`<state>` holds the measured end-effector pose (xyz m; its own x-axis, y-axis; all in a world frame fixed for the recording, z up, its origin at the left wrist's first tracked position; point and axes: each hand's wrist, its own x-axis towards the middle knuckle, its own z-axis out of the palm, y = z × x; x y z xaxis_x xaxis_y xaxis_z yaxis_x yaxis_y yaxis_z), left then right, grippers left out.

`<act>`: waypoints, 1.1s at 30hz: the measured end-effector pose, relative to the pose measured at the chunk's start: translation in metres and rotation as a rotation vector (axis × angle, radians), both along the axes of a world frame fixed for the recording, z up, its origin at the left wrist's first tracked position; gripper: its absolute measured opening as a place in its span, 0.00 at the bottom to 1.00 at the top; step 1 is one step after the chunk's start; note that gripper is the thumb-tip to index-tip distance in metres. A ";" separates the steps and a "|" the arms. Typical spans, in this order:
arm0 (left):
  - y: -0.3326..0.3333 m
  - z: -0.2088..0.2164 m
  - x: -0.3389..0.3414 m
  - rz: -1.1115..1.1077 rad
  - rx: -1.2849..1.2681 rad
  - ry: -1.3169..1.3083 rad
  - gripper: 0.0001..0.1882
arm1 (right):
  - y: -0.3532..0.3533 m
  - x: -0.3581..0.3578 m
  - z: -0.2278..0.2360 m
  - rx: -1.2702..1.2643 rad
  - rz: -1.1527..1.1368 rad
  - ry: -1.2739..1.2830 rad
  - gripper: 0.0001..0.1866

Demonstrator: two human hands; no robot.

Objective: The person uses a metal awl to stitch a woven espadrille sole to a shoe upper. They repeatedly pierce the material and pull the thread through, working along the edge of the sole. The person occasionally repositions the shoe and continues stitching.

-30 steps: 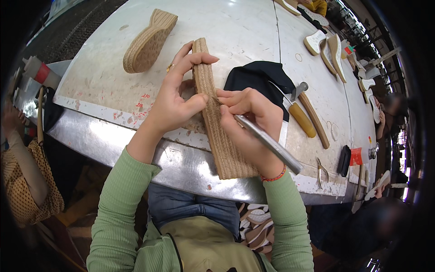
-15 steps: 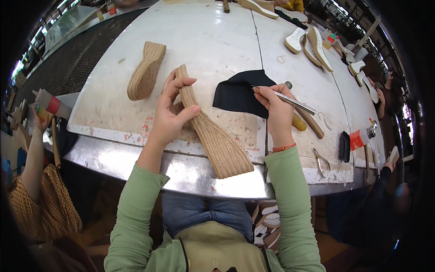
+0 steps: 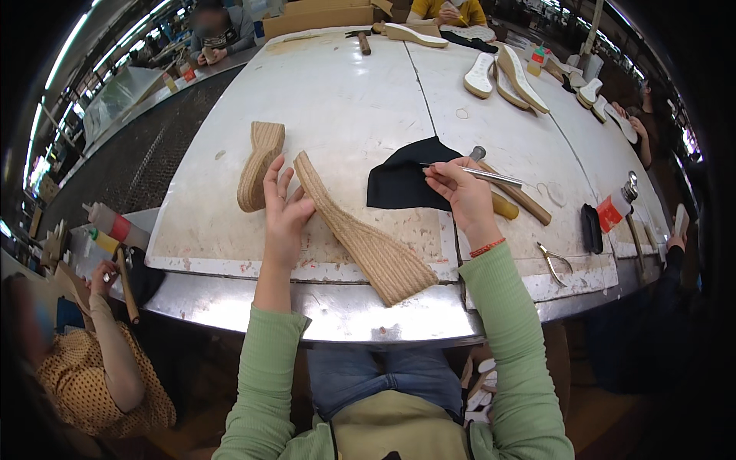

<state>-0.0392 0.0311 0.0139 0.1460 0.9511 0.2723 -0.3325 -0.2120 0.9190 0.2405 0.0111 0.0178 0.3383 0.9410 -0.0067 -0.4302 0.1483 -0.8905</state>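
A tan rope-wrapped wedge sole (image 3: 360, 238) lies slanted on the near part of the table, its thick end over the metal edge. My left hand (image 3: 284, 222) is beside its thin end, fingers spread and raised, thumb close to the sole's side; whether they touch I cannot tell. Pinched in my right hand (image 3: 465, 195) is a slim silver pen (image 3: 491, 177), its tip pointing left above a black fabric piece (image 3: 400, 184). Another wedge sole (image 3: 261, 169) stands just beyond my left fingers.
Right of my right hand lie a hammer (image 3: 529, 201), a yellow handle (image 3: 504, 205), nippers (image 3: 553, 264), a black case (image 3: 591, 228) and a red-labelled bottle (image 3: 613, 211). White-topped soles (image 3: 521, 80) lie far right. A co-worker (image 3: 115, 360) sits at left; others work around the table.
My left fingers have come off the wedge sole they were gripping and spread apart. The sole now rests lower. My right hand still holds the pen; the view has tilted up.
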 end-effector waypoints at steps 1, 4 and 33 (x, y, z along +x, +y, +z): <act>0.000 -0.003 0.001 0.022 0.089 0.091 0.51 | -0.001 -0.003 0.002 0.027 0.046 -0.017 0.06; -0.010 0.004 0.008 -0.019 0.182 0.201 0.54 | -0.006 -0.021 0.005 0.133 0.189 -0.048 0.11; -0.006 -0.004 0.014 0.037 0.304 0.380 0.44 | -0.034 -0.081 0.015 0.330 0.322 -0.527 0.11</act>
